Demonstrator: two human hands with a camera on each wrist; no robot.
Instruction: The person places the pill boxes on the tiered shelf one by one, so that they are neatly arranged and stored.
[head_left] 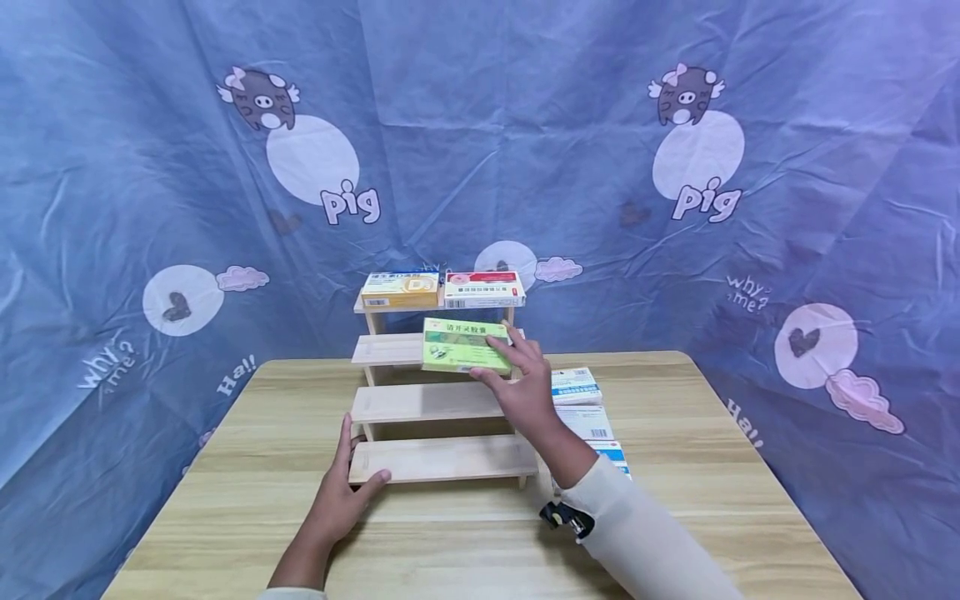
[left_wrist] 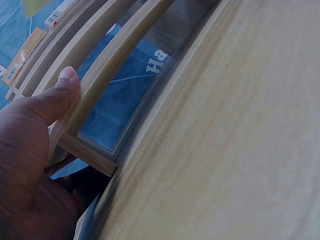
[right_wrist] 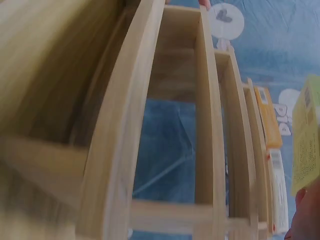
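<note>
My right hand [head_left: 525, 387] pinches a green medicine box [head_left: 465, 345] by its right end, in front of the second-highest step of a wooden tiered shelf [head_left: 442, 458]. In the right wrist view the green box [right_wrist: 306, 135] shows at the right edge, fingertips at its lower end. My left hand [head_left: 341, 492] grips the left end of the lowest step, thumb on top; the left wrist view shows this left hand [left_wrist: 30, 135] with its other fingers under the board. On the top step lie a yellow-orange medicine box [head_left: 401, 290] and a red-and-white medicine box [head_left: 484, 290], side by side.
Several white-and-blue medicine boxes [head_left: 581, 423] lie in a column on the wooden table [head_left: 697, 483], right of the shelf and partly behind my right forearm. A blue printed cloth [head_left: 480, 125] hangs behind the table and along its sides.
</note>
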